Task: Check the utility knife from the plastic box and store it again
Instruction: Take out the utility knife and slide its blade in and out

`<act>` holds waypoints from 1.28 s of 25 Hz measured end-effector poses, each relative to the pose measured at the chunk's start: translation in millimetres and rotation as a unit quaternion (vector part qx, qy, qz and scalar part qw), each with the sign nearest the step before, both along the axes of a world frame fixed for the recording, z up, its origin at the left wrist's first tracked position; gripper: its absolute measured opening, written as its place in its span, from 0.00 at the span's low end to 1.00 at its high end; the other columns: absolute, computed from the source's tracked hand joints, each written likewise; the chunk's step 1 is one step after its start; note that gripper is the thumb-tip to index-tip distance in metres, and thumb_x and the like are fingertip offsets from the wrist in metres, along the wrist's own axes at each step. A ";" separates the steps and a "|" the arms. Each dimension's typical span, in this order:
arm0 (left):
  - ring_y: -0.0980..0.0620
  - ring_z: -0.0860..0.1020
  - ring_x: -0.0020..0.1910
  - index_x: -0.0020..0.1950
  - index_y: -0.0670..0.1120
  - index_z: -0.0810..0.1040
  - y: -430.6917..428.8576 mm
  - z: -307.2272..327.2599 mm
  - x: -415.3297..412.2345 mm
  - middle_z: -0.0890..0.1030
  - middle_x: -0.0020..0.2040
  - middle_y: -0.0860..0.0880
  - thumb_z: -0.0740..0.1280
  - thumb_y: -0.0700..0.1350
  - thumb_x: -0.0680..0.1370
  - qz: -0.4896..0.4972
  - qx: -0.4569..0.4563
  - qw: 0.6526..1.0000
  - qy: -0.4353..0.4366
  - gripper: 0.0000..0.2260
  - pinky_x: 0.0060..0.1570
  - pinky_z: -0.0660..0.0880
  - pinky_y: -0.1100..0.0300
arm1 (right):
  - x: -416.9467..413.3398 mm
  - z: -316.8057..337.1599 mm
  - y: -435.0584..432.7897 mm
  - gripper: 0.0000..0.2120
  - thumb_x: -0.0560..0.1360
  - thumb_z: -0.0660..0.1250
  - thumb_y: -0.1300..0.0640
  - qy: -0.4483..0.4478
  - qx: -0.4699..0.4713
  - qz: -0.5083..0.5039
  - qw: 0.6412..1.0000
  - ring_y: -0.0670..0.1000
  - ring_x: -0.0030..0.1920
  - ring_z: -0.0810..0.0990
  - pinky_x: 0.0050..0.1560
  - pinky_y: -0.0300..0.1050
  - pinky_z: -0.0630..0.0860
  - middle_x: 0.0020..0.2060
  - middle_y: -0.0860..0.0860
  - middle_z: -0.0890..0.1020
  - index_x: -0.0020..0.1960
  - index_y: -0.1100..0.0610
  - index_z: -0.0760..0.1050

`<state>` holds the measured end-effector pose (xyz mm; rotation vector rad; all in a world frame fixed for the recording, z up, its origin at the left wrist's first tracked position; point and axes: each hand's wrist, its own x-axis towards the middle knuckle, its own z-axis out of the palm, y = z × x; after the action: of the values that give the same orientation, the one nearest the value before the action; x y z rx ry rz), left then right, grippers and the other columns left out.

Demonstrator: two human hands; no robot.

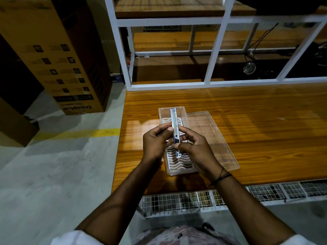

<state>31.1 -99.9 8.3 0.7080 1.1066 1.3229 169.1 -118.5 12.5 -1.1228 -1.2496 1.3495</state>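
Observation:
A slim silver utility knife (174,121) points away from me, held above the open clear plastic box (184,115). My left hand (155,142) pinches its middle from the left, thumb on the body. My right hand (196,152) grips the near end from the right. The box stands on the wooden table with a white wavy insert inside. Its clear lid (212,138) lies flat just to the right of it, partly under my right hand. I cannot tell whether the blade is out.
The wooden table (247,117) stretches right and far behind the box. A white metal frame (214,50) stands at its far edge. Cardboard boxes (58,55) stand on the floor to the left. A wire mesh tray (230,197) hangs below the near edge.

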 end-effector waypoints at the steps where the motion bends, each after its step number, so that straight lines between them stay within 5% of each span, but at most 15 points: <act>1: 0.39 0.86 0.56 0.64 0.37 0.83 -0.9 0.3 0.2 0.86 0.59 0.36 0.68 0.32 0.81 0.000 0.000 1.000 0.000 0.12 0.50 0.86 0.55 | 0.1 -0.8 -0.4 0.31 0.72 0.68 0.74 0.000 0.000 0.002 1.000 0.51 0.42 0.81 0.42 0.44 0.79 0.42 0.56 0.79 0.61 0.40 0.80; 7: 0.49 0.88 0.45 0.62 0.37 0.83 -4.5 0.9 0.7 0.87 0.56 0.38 0.68 0.32 0.81 -0.002 0.004 1.000 0.008 0.11 0.48 0.86 0.57 | 0.9 -1.0 -4.9 0.31 0.72 0.70 0.73 -0.017 0.001 -0.010 1.000 0.50 0.40 0.81 0.42 0.45 0.80 0.40 0.53 0.80 0.58 0.37 0.80; 16: 0.48 0.88 0.49 0.59 0.40 0.86 -7.9 -4.8 5.5 0.89 0.50 0.46 0.70 0.33 0.79 0.007 0.015 0.999 0.052 0.11 0.51 0.85 0.53 | 0.6 5.8 -6.0 0.22 0.72 0.76 0.62 -0.133 0.019 -0.066 0.989 0.47 0.35 0.83 0.41 0.51 0.84 0.40 0.49 0.80 0.54 0.37 0.79; 19: 0.50 0.87 0.48 0.61 0.38 0.85 -8.1 -7.2 7.3 0.88 0.49 0.47 0.70 0.32 0.79 0.008 0.020 0.998 0.066 0.12 0.50 0.84 0.56 | -2.4 13.4 -4.3 0.19 0.72 0.77 0.55 -0.243 0.044 -0.094 0.965 0.39 0.32 0.81 0.37 0.37 0.79 0.37 0.46 0.80 0.59 0.41 0.78; 24: 0.50 0.88 0.46 0.60 0.40 0.85 -6.1 -9.4 5.2 0.89 0.48 0.47 0.71 0.33 0.79 0.010 0.022 0.997 0.075 0.11 0.48 0.85 0.58 | -7.7 19.8 -0.7 0.23 0.70 0.77 0.53 -0.341 0.076 -0.103 0.931 0.44 0.38 0.82 0.40 0.41 0.80 0.38 0.47 0.83 0.64 0.50 0.79; 29: 0.43 0.88 0.54 0.59 0.42 0.87 0.6 -19.1 2.1 0.89 0.54 0.42 0.74 0.35 0.77 0.019 0.022 0.992 0.120 0.11 0.59 0.83 0.48 | -11.3 14.6 6.0 0.21 0.71 0.76 0.55 -0.387 0.081 -0.111 0.912 0.45 0.38 0.81 0.37 0.36 0.73 0.37 0.47 0.82 0.63 0.52 0.81; 32: 0.50 0.87 0.47 0.59 0.45 0.87 4.3 -20.7 -2.3 0.89 0.53 0.43 0.74 0.36 0.77 0.045 0.014 0.985 0.167 0.12 0.50 0.85 0.55 | -11.1 7.8 18.1 0.19 0.71 0.74 0.54 -0.437 0.080 -0.104 0.890 0.53 0.44 0.83 0.43 0.41 0.76 0.43 0.52 0.85 0.61 0.54 0.81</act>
<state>28.9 -95.5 -12.5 0.9336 1.4027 1.3283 158.0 -100.4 20.2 -1.7712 -1.7533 0.5329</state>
